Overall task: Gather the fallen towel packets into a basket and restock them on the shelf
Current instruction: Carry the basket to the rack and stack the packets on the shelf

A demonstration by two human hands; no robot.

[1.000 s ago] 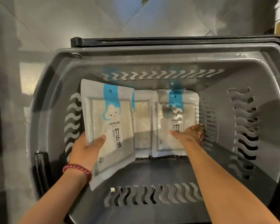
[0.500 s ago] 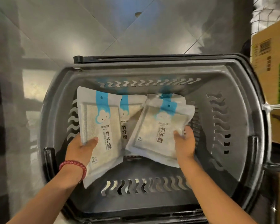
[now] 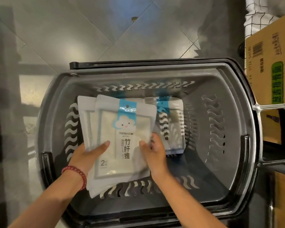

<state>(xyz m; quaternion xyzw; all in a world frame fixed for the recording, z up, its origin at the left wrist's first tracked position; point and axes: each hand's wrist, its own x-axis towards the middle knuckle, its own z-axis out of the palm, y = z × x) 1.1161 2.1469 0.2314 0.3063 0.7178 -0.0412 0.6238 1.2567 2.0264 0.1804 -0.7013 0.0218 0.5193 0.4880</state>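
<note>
L hand [image 3: 87, 157] grips two stacked towel packets [image 3: 125, 129] at the lower-left corner, thumb on top. R hand [image 3: 155, 153] pinches the top one's right edge. Both are inside the grey basket [image 3: 220, 162], and a third packet [image 3: 171, 125] lies on its btm just right of them. Cardboard box [image 3: 270, 63] beside basket.

Setting: retail shop or its stock area. Evidence: a grey plastic shopping basket [image 3: 234, 112], with a black carry handle [image 3: 138, 63] lying along its far rim, stands on a glossy tiled floor [image 3: 89, 38]. In it are several identical sealed towel packets [image 3: 125, 137] with printed branding, a quantity mark and a hang hole at the top. Stacked cardboard cartons [image 3: 270, 63] bearing a barcode and printed labels stand just beside the basket on the right.
</note>
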